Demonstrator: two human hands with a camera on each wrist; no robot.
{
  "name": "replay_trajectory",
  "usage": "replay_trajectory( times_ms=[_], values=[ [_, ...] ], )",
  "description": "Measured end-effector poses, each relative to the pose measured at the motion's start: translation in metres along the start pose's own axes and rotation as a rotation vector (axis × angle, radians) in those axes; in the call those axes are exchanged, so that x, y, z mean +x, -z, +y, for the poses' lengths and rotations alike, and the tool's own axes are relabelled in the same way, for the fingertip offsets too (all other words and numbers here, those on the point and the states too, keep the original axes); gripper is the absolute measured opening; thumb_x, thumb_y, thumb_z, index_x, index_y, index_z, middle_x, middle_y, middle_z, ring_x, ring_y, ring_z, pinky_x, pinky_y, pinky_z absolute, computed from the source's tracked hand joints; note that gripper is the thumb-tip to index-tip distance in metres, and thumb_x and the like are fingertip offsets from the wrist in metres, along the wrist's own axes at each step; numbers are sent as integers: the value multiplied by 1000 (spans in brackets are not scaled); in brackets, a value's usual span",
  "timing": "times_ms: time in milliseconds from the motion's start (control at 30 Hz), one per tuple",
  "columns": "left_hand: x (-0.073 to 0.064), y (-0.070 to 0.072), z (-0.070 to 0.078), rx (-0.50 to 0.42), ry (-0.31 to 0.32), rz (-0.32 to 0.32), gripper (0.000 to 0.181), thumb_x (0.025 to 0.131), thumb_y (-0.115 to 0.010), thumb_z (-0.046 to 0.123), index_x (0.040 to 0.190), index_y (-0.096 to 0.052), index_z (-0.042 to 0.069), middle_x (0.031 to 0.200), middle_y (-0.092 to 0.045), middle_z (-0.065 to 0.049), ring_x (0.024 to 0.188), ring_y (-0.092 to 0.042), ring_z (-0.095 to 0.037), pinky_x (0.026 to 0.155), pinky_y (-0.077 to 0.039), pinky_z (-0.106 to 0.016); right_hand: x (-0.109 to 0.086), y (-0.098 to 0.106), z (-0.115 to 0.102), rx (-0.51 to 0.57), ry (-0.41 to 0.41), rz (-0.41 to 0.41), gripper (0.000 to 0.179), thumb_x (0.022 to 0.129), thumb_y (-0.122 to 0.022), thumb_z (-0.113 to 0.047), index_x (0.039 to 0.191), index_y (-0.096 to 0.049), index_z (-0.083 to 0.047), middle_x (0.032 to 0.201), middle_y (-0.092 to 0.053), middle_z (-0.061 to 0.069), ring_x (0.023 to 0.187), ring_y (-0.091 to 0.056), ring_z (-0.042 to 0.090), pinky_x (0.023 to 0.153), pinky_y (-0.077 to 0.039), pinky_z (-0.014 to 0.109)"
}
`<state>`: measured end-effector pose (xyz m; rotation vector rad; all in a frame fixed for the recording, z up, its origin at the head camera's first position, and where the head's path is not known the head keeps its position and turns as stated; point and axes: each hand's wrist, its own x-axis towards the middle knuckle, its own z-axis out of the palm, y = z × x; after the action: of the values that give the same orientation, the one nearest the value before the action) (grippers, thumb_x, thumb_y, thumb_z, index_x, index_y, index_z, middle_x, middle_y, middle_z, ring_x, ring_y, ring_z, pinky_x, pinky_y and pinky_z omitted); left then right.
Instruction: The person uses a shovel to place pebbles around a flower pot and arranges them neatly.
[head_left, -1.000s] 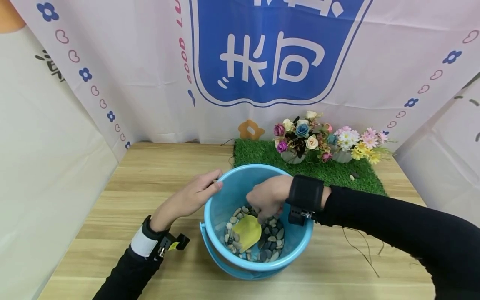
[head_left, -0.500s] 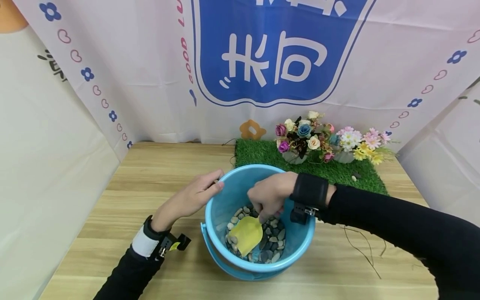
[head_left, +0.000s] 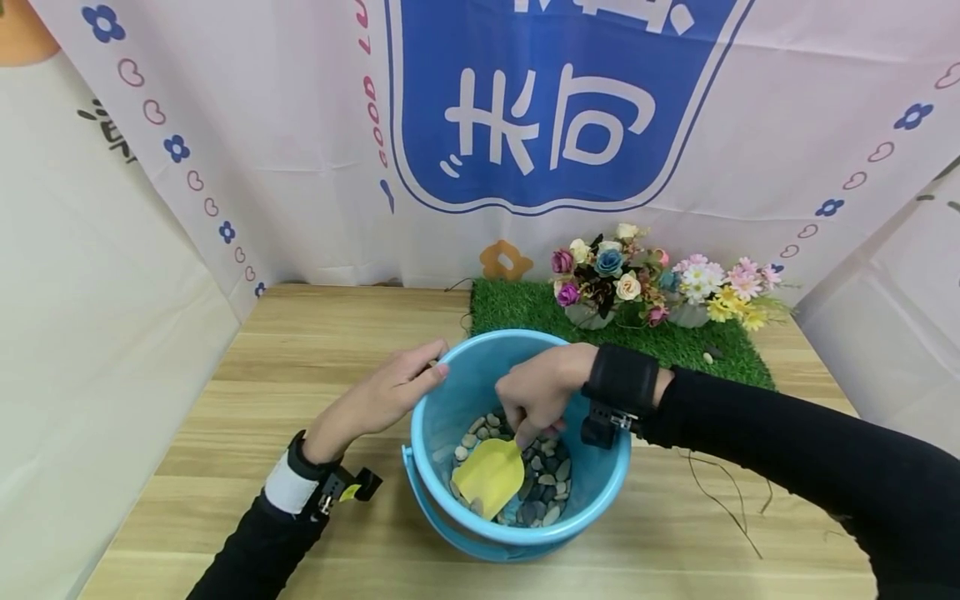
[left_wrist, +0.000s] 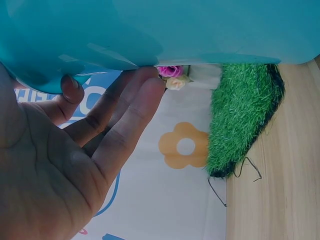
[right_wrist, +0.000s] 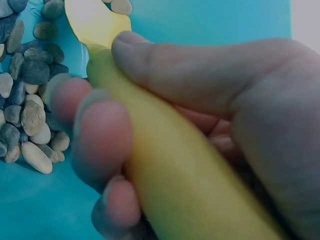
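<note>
A light-blue bucket [head_left: 613, 487] stands on the wooden table with grey and tan pebbles [head_left: 551, 479] spread over its bottom. My right hand [head_left: 542, 387] reaches inside and grips the thick yellow handle of a small shovel [right_wrist: 165, 165], thumb along its top near the neck. The shovel's yellow blade [head_left: 491, 479] slopes down toward the near left wall, over the pebbles. At the bucket's left rim is my left hand [head_left: 386, 390], thumb at the rim and fingers against the outer wall, as the left wrist view shows.
Behind the bucket lies a green turf mat [head_left: 510, 304] with two pots of artificial flowers [head_left: 607, 271] and a few loose pebbles [head_left: 708, 357]. Thin dark strands [head_left: 731, 517] lie right of the bucket. The bucket's handle [head_left: 442, 529] hangs down in front. A printed cloth [head_left: 315, 167] hangs at the back.
Inside the bucket, the shovel blade has slid and tilted slightly toward the near left wall, covering pebbles there. The left hand has stayed at the rim.
</note>
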<state>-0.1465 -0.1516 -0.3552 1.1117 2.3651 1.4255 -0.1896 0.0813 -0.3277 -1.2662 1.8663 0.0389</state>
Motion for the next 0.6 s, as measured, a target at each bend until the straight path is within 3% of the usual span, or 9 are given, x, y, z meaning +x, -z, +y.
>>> replay_trajectory(
  times_ms=[200,367,600],
  values=[
    [0,0,-1,-10,3,-6,20,102,-33,26,92,-44,12,76,-52,-4,72,-63,-14,59,-56,-32,-7,4,-11,23,12,15,36,90,-58,-36,58,-66,-20,53,-59,-7,50,-59,16,50,-48,24],
    [0,1,-1,-15,6,-7,20,102,-34,27,92,-44,12,75,-52,-4,72,-63,-14,60,-56,-32,3,0,1,19,-6,-5,35,90,-58,-40,61,-68,-22,55,-60,-7,50,-59,14,51,-50,25],
    [0,0,0,-36,17,-13,20,102,-34,27,94,-45,11,78,-56,-4,73,-64,-15,60,-56,-33,3,0,17,69,84,-34,30,91,-56,-41,70,-71,-26,59,-62,-9,55,-60,13,59,-52,25]
  ],
)
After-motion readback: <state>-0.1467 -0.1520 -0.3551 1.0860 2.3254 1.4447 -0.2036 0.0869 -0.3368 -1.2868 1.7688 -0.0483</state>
